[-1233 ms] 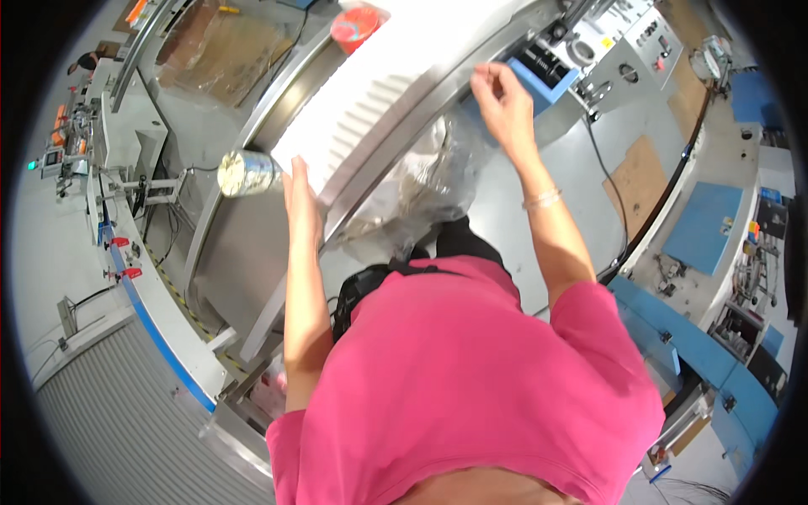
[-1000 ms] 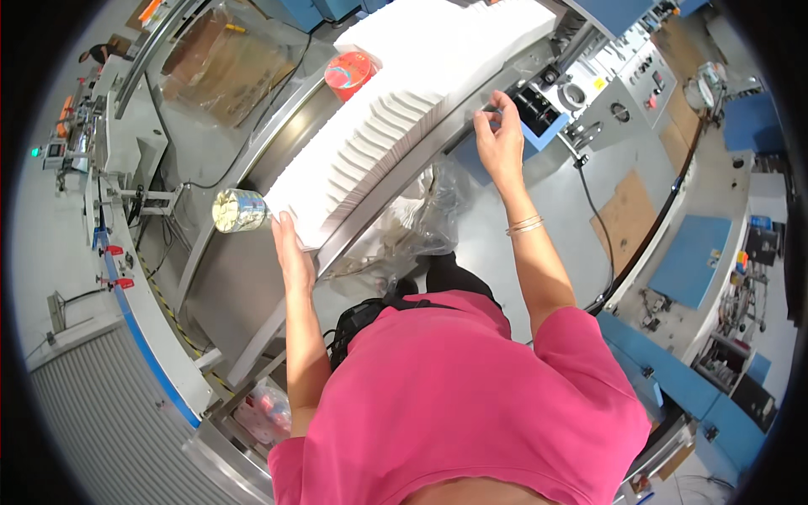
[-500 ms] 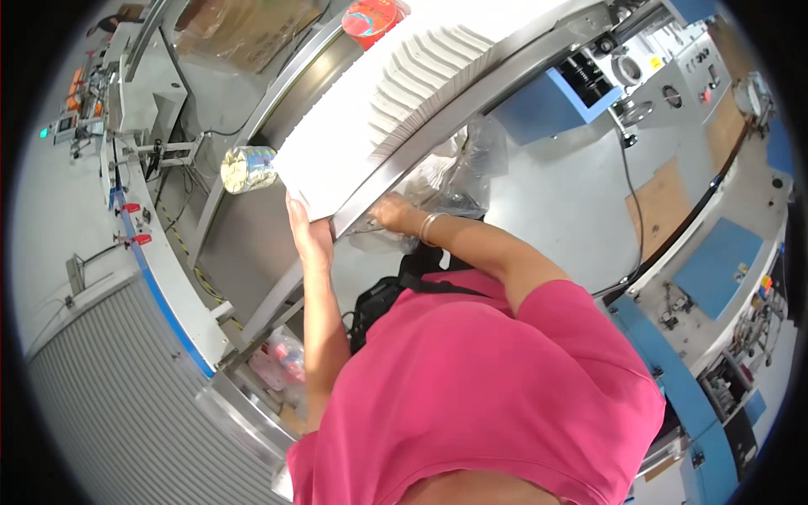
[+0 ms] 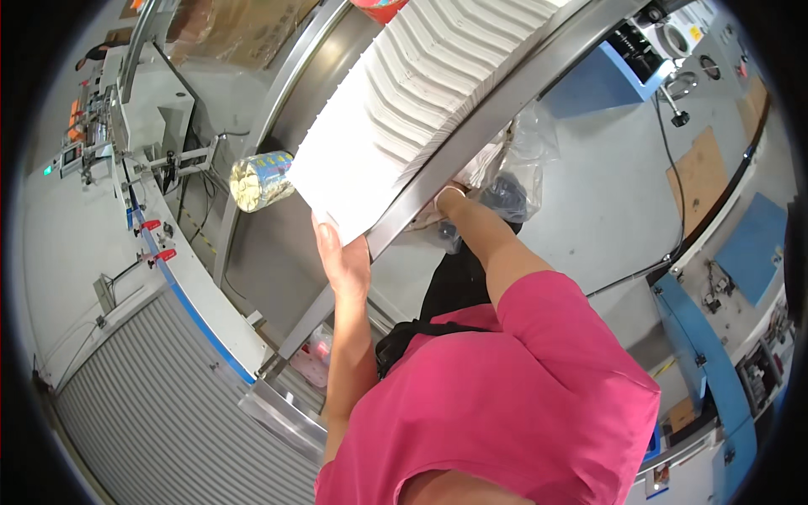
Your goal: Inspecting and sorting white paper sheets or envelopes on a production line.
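A long stack of thin white pleated pieces (image 4: 404, 114) lies along a metal rail (image 4: 471, 143). My left hand (image 4: 343, 263) grips the stack's near end, thumb on one side and fingers tucked partly out of sight. My right forearm (image 4: 486, 240), with a pale band at its wrist, reaches down beneath the rail to a clear plastic bag (image 4: 530, 151) with whitish contents. The fingers of that hand are hidden by the rail. Left of the stack, a clear-sided cylindrical tub with a blue printed label (image 4: 268, 178) lies on its side, showing cream-coloured pieces inside.
A red round container (image 4: 380, 8) sits beyond the stack. A metal tray surface (image 4: 282, 244) runs below the tub. Machinery with red clamps (image 4: 162, 257) and a ribbed grey belt (image 4: 160, 396) stands at left. A blue machine housing (image 4: 602, 80) is at upper right; a black cable (image 4: 669, 160) crosses the floor.
My right hand has reached further under the rail, out of sight beyond the wrist. My left hand stays at the stack's end. The whole view has shifted, with things appearing further right.
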The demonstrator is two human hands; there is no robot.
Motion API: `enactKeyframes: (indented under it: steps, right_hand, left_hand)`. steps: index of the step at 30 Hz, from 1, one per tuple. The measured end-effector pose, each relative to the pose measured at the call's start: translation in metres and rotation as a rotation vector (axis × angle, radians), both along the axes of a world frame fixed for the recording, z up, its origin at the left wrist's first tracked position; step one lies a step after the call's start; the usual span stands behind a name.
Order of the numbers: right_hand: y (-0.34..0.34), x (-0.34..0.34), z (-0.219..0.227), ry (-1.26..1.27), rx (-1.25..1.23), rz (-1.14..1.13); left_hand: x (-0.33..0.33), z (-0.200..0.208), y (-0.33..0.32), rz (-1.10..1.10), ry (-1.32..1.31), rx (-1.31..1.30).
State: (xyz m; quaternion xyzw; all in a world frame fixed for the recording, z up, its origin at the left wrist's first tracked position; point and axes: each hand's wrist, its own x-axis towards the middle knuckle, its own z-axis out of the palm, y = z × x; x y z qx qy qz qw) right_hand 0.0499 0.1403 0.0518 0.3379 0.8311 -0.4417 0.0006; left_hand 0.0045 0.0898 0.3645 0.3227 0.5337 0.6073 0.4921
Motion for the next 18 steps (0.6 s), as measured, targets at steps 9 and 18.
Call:
enactKeyframes:
  steps: [9, 18]
  right_hand:
    - [0.011, 0.117, 0.153, 0.166, -0.112, -0.185]
    - [0.119, 0.266, 0.287, 0.437, 0.354, -1.117]
  left_hand:
    - [-0.004, -0.008, 0.000, 0.040, -0.077, 0.005]
    - [0.006, -0.015, 0.013, 0.118, 0.302, -0.088]
